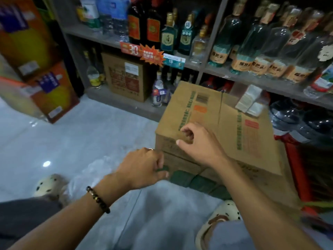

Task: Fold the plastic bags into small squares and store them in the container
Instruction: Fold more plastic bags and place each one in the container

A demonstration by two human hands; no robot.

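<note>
A crumpled clear plastic bag (90, 175) lies on the floor by my left foot and runs under my left wrist. My left hand (144, 166) hovers low in front of the cardboard box (232, 134), fingers curled, and seems to grip the bag's thin film. My right hand (200, 143) hangs above the box's near left corner, its fingers loosely bent with nothing in them. A small stack of folded plastic bags (249, 101) rests on the box's far right corner. No other container shows.
Shelves (203, 66) full of glass bottles stand right behind the box. Orange cartons (45, 92) are stacked at the left, and large water jugs (297, 121) and a red frame (293, 159) at the right. My feet in spotted slippers (47, 186) flank pale floor tiles.
</note>
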